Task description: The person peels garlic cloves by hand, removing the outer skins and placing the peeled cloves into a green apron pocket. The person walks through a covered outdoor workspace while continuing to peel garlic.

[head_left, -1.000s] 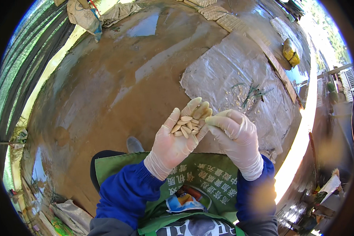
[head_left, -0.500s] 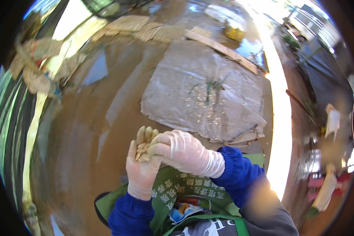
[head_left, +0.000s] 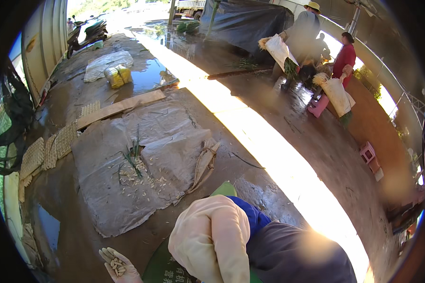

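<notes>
My left hand, in a thin pale glove, is low at the left with its palm up. Cupped in it is a small heap of pale, oval seeds that look like pumpkin seeds. My right hand, also gloved, is raised large and close to the view, its fingers bent and pressed together, pointing down. Its fingertips are partly out of sight, so what they pinch, if anything, is hidden. Beneath my arms shows a green apron, with my blue sleeve behind the right hand.
A grey sheet on wet ground bears scattered pale bits and green leaves. Behind it lie a wooden plank and a yellow bag. At the upper right, two people carry wrapped bundles of green stalks. A pink stool stands at the right.
My right hand has left the left palm and risen close to the view. The left hand now sits lower and farther left. The view has swung right, bringing the people into sight.
</notes>
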The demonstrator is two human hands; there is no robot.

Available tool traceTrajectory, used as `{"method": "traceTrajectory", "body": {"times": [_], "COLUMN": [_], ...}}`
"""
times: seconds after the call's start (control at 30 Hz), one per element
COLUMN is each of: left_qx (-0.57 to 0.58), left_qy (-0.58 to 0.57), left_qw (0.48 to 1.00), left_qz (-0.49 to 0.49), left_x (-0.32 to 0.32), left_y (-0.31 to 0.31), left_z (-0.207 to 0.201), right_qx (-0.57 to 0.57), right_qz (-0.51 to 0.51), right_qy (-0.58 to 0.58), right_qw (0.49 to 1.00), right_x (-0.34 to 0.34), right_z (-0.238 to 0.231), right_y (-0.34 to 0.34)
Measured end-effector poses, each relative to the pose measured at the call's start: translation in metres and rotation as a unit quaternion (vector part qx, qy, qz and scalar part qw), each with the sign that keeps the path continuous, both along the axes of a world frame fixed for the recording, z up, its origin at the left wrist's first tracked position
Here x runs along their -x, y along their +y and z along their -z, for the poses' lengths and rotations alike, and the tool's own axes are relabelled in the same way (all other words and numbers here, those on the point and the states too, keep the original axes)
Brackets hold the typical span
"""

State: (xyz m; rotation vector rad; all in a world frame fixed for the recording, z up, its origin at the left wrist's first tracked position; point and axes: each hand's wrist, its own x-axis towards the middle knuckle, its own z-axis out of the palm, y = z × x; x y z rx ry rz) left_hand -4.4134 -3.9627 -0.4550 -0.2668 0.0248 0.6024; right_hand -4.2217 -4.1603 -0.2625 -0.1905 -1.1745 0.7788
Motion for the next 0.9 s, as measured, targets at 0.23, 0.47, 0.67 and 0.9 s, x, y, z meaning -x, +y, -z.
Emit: {"method": "traceTrajectory", "body": {"times": [0.23, 0.47, 0.67, 0.9], "left_qx": [0.002, 0.028, 0.014, 0.029], "left_qy": [0.033, 0.044, 0.057, 0.051], "left_qw": [0.999, 0.997, 0.997, 0.997], "left_qz": [0.026, 0.048, 0.043, 0.043], "left_x": [-0.021, -0.032, -0.035, -0.039], "left_y": [-0.004, -0.004, -0.006, -0.008], "left_z": [0.001, 0.0, -0.003, 0.0], "right_qx": [-0.123, -0.129, -0.149, -0.131], "right_qz": [0.056, 0.082, 0.122, 0.136], "right_qy": [-0.145, -0.14, -0.146, -0.157], "right_qw": [0.98, 0.978, 0.97, 0.969], "right_x": [-0.024, -0.022, -0.022, -0.022], "right_z": [0.003, 0.009, 0.007, 0.008], "right_y": [-0.006, -0.009, -0.012, -0.022]}}
